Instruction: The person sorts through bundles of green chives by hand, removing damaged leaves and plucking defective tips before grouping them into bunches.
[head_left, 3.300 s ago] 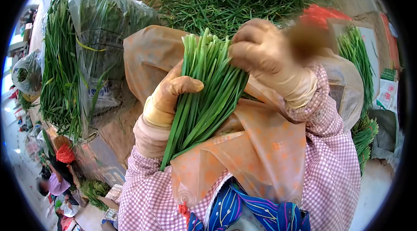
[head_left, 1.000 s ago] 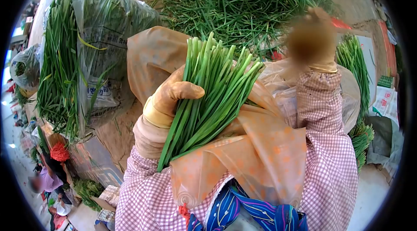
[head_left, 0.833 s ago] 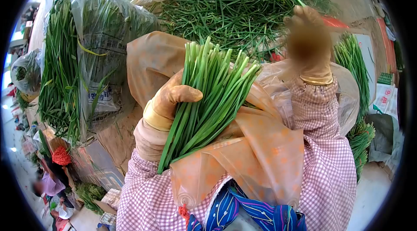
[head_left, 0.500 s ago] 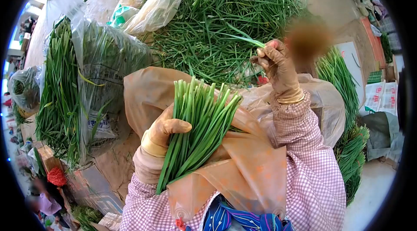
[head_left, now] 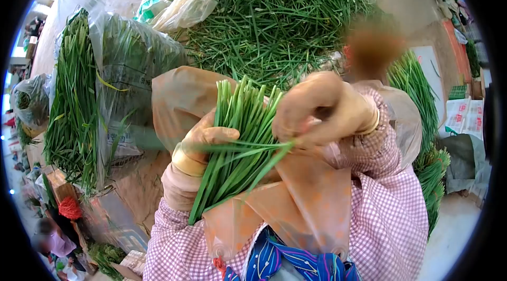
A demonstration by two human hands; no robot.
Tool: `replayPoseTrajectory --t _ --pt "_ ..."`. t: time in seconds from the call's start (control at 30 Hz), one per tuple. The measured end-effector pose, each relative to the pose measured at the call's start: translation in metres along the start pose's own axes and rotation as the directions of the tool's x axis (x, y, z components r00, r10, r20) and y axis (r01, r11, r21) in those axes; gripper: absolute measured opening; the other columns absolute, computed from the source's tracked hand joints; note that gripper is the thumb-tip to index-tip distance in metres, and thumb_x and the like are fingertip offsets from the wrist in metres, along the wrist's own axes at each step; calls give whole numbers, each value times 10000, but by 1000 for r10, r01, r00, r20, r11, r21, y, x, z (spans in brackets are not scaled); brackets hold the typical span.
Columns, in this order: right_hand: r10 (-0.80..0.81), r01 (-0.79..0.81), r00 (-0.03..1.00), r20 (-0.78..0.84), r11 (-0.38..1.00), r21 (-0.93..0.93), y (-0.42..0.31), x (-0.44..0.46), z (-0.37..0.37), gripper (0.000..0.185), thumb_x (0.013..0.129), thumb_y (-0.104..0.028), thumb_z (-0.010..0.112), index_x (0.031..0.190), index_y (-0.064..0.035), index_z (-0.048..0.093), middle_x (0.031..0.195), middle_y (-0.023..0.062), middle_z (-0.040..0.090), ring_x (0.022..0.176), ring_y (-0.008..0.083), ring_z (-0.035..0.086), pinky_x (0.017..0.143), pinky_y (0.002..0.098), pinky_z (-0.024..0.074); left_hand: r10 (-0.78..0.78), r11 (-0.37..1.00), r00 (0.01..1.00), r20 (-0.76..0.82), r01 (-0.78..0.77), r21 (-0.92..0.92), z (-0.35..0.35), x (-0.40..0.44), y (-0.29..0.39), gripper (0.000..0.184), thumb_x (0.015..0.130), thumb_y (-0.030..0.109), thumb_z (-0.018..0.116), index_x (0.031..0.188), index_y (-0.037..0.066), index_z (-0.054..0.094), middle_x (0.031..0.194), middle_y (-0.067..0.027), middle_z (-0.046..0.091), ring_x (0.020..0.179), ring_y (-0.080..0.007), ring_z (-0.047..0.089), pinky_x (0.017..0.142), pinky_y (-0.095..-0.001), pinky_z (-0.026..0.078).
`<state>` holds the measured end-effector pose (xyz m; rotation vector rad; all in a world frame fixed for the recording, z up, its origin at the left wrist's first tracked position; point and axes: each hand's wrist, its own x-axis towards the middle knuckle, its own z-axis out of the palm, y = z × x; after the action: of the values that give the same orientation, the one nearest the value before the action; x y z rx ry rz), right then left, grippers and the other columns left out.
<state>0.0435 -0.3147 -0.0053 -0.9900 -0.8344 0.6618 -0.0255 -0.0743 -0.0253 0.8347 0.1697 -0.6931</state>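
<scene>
In the head view, my gloved left hand (head_left: 203, 136) is wrapped round a thick bunch of garlic chives (head_left: 245, 114), its thumb across the front. The pale cut ends point up and away from me. My gloved right hand (head_left: 327, 109), smeared by motion, is close to the bunch's right side. It pinches a few loose garlic chives (head_left: 264, 147), whose leaves stretch leftward across the bunch and blur. Beneath both hands lies a translucent brown plastic apron (head_left: 303, 194) over my lap.
A big heap of loose green leaves (head_left: 274, 22) covers the floor ahead. At left stands a clear bag (head_left: 142, 64) packed with greens. More bundled greens (head_left: 414, 88) lie at right. A blurred brown round thing (head_left: 375, 46) hangs at upper right. One person (head_left: 58, 241) is at lower left.
My right hand has come down and inward from above the heap to the bunch, bringing the loose garlic chives with it. My left hand keeps its hold on the bunch.
</scene>
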Motion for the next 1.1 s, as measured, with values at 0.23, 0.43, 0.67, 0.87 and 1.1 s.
replayPoseTrajectory --t 0.23,0.43,0.67,0.87,1.1 --pt "345 -414 907 -242 841 -350 7 9 -10 116 801 -82 684 808 -30 581 719 -26 559 696 57 491 640 235 429 -30 987 1000 -3 29 -159 11 -14 7 802 740 239 736 1414 10 367 1300 -108 538 1170 -209 535 1015 -336 410" --pt "299 -373 768 -566 928 -16 25 3 -8 119 848 -149 697 841 -57 621 694 3 609 594 78 550 532 210 437 -134 990 988 -70 136 22 10 -3 7 855 676 36 736 1432 4 338 1340 -117 516 1231 -223 498 1067 -345 354" --pt "80 56 563 -822 989 135 46 -29 -41 451 981 -369 517 1280 -31 519 1165 117 628 1049 218 596 920 350 468 -113 993 992 -48 114 27 6 -2 7 824 670 54 729 1410 -2 371 1316 -121 534 1213 -230 510 1070 -352 352" --pt "143 -172 766 -626 985 15 63 19 13 531 981 -304 527 1428 -54 387 1293 72 560 1195 153 506 1024 279 379 -172 978 982 -80 180 105 11 1 12 741 672 73 720 1349 -8 432 1197 -109 594 1077 -217 583 957 -342 455" --pt "166 -294 647 -744 955 -42 34 -42 -2 378 916 -402 626 1059 -53 614 825 24 649 770 107 603 706 279 479 -82 993 993 -85 88 72 10 0 10 719 678 98 724 1331 -18 448 1167 -114 609 1039 -217 600 931 -338 472"
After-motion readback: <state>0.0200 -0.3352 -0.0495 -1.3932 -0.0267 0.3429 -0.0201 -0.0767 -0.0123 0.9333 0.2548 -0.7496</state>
